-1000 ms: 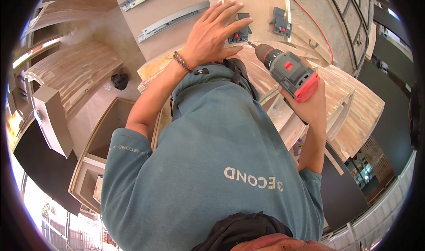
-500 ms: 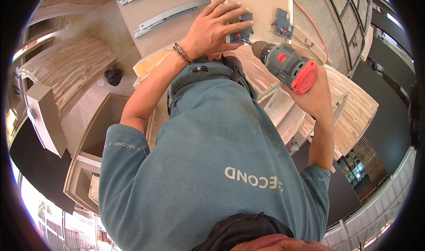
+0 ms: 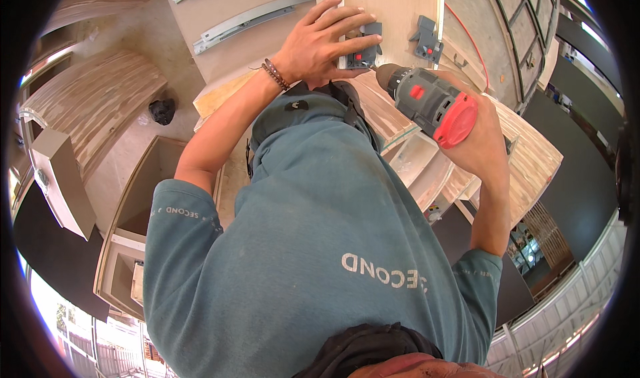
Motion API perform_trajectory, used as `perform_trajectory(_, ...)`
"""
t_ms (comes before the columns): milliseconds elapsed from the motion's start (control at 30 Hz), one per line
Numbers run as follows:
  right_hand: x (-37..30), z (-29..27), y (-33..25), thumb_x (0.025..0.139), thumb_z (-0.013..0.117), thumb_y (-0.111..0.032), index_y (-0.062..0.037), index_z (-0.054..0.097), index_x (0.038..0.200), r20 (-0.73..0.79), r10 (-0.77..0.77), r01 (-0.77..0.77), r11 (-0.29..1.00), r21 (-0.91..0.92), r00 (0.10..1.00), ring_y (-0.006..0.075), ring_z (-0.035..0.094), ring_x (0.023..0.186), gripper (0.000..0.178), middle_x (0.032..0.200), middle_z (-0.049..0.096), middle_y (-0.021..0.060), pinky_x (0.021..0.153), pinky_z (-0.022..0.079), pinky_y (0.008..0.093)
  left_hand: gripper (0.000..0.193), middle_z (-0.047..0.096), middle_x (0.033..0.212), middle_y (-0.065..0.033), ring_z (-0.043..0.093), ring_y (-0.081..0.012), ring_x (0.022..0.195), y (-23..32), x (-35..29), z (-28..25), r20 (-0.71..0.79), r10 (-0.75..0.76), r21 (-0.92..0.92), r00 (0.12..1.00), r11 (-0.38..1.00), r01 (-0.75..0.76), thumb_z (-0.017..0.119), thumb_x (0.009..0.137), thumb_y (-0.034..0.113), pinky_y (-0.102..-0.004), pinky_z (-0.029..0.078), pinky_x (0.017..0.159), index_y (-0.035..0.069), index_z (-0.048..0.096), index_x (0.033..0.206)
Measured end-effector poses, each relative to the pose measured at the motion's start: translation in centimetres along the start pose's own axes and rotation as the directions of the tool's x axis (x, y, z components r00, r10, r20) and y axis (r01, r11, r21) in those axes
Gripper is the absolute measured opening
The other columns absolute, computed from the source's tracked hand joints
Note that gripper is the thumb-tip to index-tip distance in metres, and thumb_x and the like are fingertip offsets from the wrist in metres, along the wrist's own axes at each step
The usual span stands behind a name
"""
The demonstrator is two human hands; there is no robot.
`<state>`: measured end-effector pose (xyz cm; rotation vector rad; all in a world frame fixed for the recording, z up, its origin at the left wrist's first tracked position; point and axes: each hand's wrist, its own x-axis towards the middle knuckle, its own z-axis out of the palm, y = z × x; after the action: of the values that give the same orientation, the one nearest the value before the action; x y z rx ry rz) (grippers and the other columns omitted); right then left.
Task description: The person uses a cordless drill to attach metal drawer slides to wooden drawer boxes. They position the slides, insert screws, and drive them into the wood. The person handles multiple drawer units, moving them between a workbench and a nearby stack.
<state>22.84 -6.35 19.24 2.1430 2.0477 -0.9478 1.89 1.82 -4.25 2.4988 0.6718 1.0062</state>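
Note:
A pale wooden drawer (image 3: 393, 5) lies in front of me, its underside or inner panel facing up. My left hand (image 3: 323, 43) spans its near left corner, fingers spread over a grey plastic drawer-slide clip (image 3: 362, 58) with a red button, pressing it in place. The thumb runs along the clip's near side. In my right hand (image 3: 483, 135) is a grey and red cordless drill (image 3: 430, 103), gripped by its handle, which the drill body partly hides. Its chuck points at the clip, and the bit's tip meets or nearly meets it. A matching clip (image 3: 427, 41) sits at the near right corner.
Metal drawer slides (image 3: 257, 19) are fixed on a panel to the left. Wood-patterned curved boards (image 3: 100, 105) and an open cabinet carcass (image 3: 143, 198) stand further left. A red cable (image 3: 470, 35) runs on the right beside a dark metal frame (image 3: 517, 38). A black bundle (image 3: 162, 111) lies on the floor.
The right hand and drill have shifted slightly, the drill's back end tilting a little lower. My left hand stays on the clip. The whole view has moved slightly.

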Motion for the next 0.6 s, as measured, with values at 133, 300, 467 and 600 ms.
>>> perform_trajectory(133,0.9,-0.7,-0.8,0.064,0.087,-0.023,-0.014,0.068,0.127,0.058,0.046,-0.044,0.998,-0.033,0.997,0.0392,0.069,0.083,0.066,0.084,0.072,0.0167,0.075,0.053,0.0445,0.064,0.063,0.143,0.0,0.059,-0.0214,0.131,-0.3,-0.4,0.4,-0.044,0.024,0.001,0.999,1.0,-0.024,0.083,0.075,0.052,-0.0474,0.036,0.121,0.034,0.068,0.135)
perform_trajectory(300,1.3,-0.7,-0.9,0.062,0.09,-0.027,-0.014,0.069,0.125,0.071,0.052,-0.048,0.997,-0.061,0.996,0.0393,0.07,0.08,0.068,0.082,0.072,0.0164,0.072,0.053,0.044,0.064,0.065,0.142,0.0006,0.06,-0.0214,0.13,-0.7,-0.4,1.0,-0.074,0.025,-0.028,0.997,0.999,-0.027,0.085,0.073,0.05,-0.0467,0.036,0.119,0.034,0.07,0.133)
perform_trajectory(467,1.7,-0.9,-1.6,0.061,0.091,-0.027,-0.0145,0.069,0.125,0.105,0.084,-0.082,0.996,-0.028,0.991,0.0393,0.071,0.08,0.068,0.082,0.073,0.016,0.071,0.054,0.0439,0.064,0.065,0.142,0.0014,0.061,-0.021,0.13,-0.7,-0.5,1.2,-0.084,0.022,-0.03,0.996,0.999,-0.025,0.085,0.072,0.047,-0.0462,0.037,0.119,0.034,0.07,0.133)
perform_trajectory(600,1.9,-0.8,-1.5,0.061,0.091,-0.027,-0.015,0.069,0.124,0.116,0.087,-0.083,0.996,-0.043,0.989,0.0391,0.071,0.08,0.068,0.081,0.073,0.0159,0.071,0.054,0.0439,0.065,0.065,0.142,0.0017,0.061,-0.0205,0.129,-0.7,-0.5,1.2,-0.094,0.016,-0.031,0.995,0.999,-0.019,0.085,0.071,0.047,-0.0459,0.037,0.118,0.034,0.071,0.132)
